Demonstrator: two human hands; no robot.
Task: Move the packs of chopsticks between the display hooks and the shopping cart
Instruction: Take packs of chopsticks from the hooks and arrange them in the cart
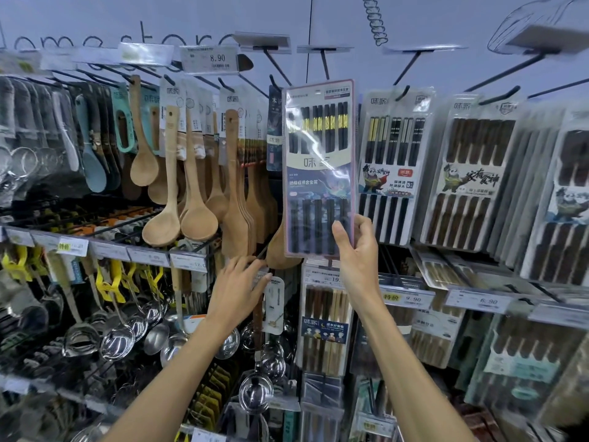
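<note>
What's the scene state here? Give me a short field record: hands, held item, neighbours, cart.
right hand: grips the lower edge of the clear-fronted pack of black chopsticks with gold bands, held upright at hook height
left hand: open, holds nothing, reaching toward the lower shelf edge
hook status: cannot tell if the held pack hangs on a hook
right neighbour: hanging pack of black chopsticks with panda label
left neighbour: hanging wooden spoons
shopping cart: not in view
</note>
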